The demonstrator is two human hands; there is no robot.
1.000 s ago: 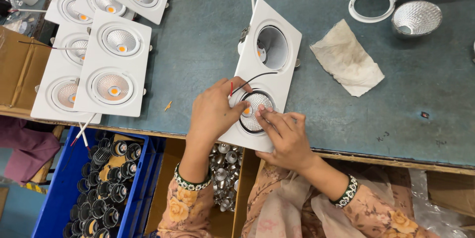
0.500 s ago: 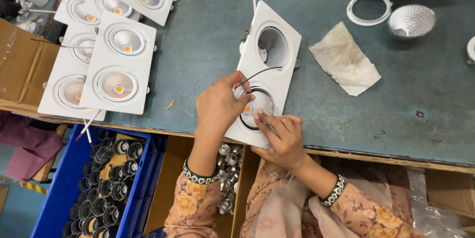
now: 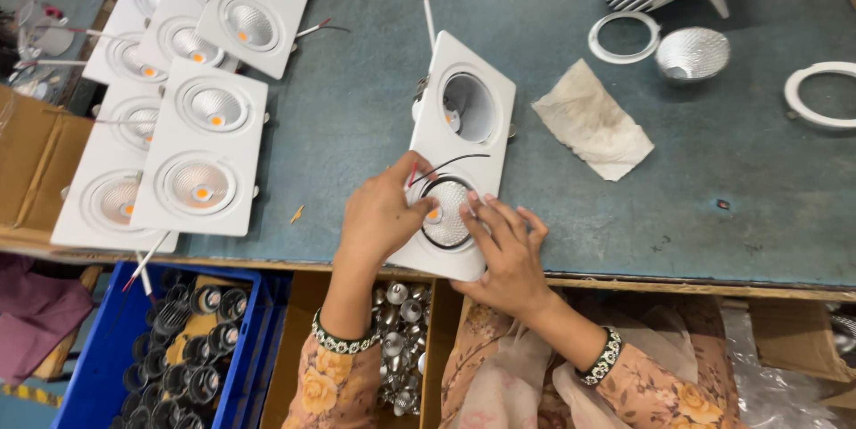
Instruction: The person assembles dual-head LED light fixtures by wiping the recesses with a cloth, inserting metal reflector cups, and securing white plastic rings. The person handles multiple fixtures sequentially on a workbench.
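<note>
Far left: 5 finished twin-lamp plates stacked, reflectors in. Left hand pinches a black ring at the near hole of the 6th white plate, table's near edge. Right hand lies flat, steadying. Near reflector in; far hole looks unfilled. Right: 1 cloth, 2 loose white rings.

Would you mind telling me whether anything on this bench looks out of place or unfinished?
The white twin light fitting under the left hand and right hand overhangs the table edge. Its far opening has no reflector, unlike the finished fittings stacked at the left. A crumpled, stained cloth lies beside it.
</note>
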